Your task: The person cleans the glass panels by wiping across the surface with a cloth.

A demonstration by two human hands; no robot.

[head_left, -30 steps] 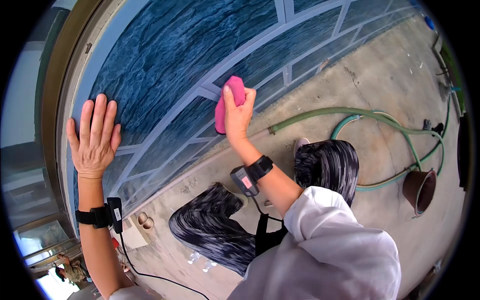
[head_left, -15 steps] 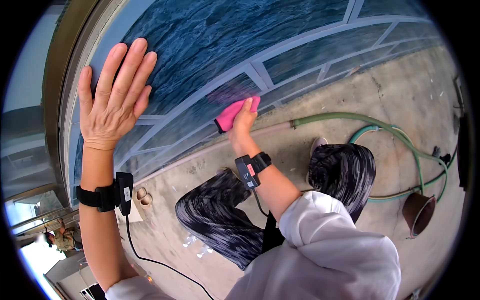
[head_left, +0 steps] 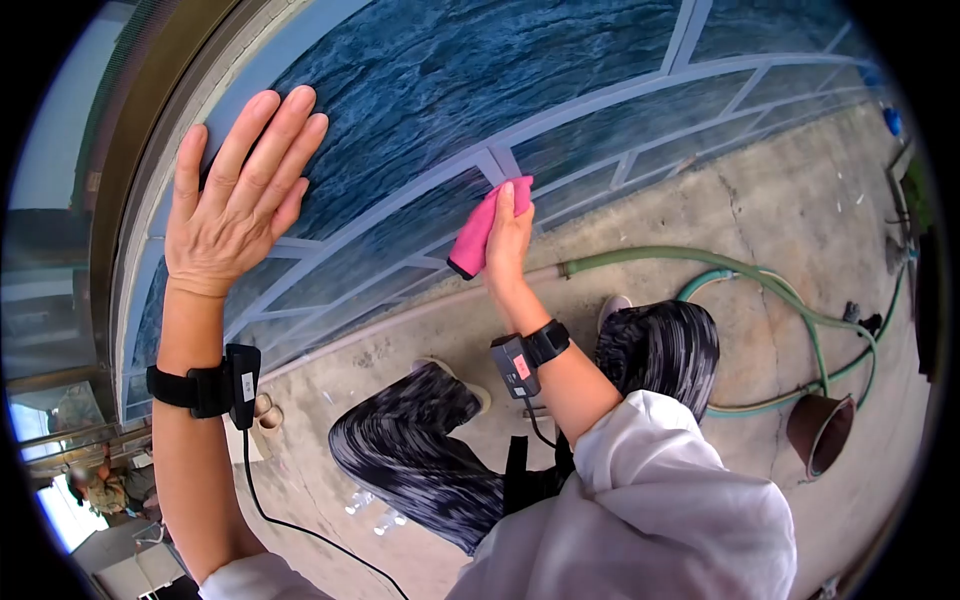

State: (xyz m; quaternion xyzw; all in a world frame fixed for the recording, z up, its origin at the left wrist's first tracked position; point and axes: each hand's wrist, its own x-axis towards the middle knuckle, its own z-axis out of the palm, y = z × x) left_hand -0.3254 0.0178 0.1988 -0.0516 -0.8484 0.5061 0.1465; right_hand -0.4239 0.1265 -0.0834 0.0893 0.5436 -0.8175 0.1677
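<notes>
Flat against the upper left of the blue tiled wall [head_left: 470, 85], my left hand [head_left: 232, 195] rests with its fingers stretched out and nothing in it. My right hand [head_left: 510, 235] grips a pink cloth [head_left: 480, 232] with a dark edge. The cloth lies against the lower rows of the wall, by a pale grout line between tiles. Its far side and part of the palm are hidden. Black straps with small dark boxes sit on both wrists.
A green hose [head_left: 690, 258] runs over the concrete floor [head_left: 640, 220] and coils at the right near a brown bucket [head_left: 820, 432]. Clear plastic bottles [head_left: 385, 518] lie by my left leg. Another person [head_left: 105, 490] is at the far left. A window frame [head_left: 105, 200] borders the wall.
My right hand and the pink cloth have moved a little to the right along the wall. My left hand stays on the wall while the view shifts slightly.
</notes>
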